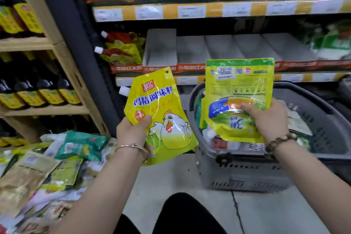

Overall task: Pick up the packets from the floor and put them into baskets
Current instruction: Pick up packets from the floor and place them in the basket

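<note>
From the head view, my right hand [269, 118] pinches the green-and-yellow packet [239, 89] by its lower part, its long axis upright, directly over the grey basket [247, 175], so I judge it goes in first. My left hand [133, 131] grips the yellow chicken packet [159, 112] at its lower left corner; it leans right and hangs just left of the basket's rim. More packets lie in a floor pile [57, 157] further left.

Dark yellow-labelled bottles [44, 82] on wooden shelving [47, 109] at left
</note>
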Available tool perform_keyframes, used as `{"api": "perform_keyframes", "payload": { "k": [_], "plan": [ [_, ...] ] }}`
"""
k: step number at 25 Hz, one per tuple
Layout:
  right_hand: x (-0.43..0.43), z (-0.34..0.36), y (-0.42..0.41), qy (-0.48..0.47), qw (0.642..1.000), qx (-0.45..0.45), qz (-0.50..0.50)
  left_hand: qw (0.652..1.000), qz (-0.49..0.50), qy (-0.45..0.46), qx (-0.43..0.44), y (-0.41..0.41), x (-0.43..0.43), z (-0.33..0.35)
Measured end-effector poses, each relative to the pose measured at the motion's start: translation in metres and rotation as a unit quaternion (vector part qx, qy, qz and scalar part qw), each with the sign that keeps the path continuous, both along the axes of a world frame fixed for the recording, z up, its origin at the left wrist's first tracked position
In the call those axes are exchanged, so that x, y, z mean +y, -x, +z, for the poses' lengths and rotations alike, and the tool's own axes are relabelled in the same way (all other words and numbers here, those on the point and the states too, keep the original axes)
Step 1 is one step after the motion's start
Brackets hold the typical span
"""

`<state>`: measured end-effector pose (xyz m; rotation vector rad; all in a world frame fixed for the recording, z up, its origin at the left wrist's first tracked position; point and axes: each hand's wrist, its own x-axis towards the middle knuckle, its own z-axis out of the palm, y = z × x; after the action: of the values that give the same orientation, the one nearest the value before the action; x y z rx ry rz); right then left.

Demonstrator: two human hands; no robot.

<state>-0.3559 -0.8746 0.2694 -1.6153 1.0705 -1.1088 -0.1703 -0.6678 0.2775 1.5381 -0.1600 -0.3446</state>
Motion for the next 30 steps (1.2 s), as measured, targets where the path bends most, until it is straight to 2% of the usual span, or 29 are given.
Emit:
{"api": "perform_keyframes", "payload": {
  "k": [6,11,16,18,20,23,26,28,30],
  "plan": [
    [-0.042,-0.010,0.032,-0.020,0.996,0.002,-0.082,0.999,-0.014,0.030,-0.013,0.015,-0.043,0.016],
    [-0.059,-0.034,0.042,-0.034,0.994,0.067,-0.075,0.998,-0.046,0.048,0.022,0.026,-0.074,0.007],
    [-0.068,-0.068,0.050,-0.063,0.991,0.060,-0.099,0.993,-0.097,0.038,0.059,0.032,-0.113,-0.010],
    [-0.076,-0.076,0.050,-0.053,0.989,0.070,-0.116,0.991,-0.129,0.008,0.038,0.036,-0.128,-0.018],
    [-0.083,-0.079,0.050,-0.032,0.984,0.125,-0.120,0.986,-0.167,-0.026,0.008,0.039,-0.141,-0.026],
    [-0.091,-0.081,0.052,-0.030,0.978,0.172,-0.114,0.979,-0.201,-0.038,0.023,0.041,-0.158,-0.037],
    [-0.099,-0.084,0.054,-0.047,0.972,0.188,-0.131,0.979,-0.193,-0.051,0.035,0.041,-0.176,-0.046],
    [-0.099,-0.087,0.054,-0.062,0.966,0.210,-0.136,0.972,-0.194,-0.133,-0.027,0.035,-0.185,-0.054],
    [-0.098,-0.089,0.053,-0.062,0.965,0.217,-0.132,0.947,-0.213,-0.228,-0.082,0.029,-0.188,-0.058]
  ]
}}
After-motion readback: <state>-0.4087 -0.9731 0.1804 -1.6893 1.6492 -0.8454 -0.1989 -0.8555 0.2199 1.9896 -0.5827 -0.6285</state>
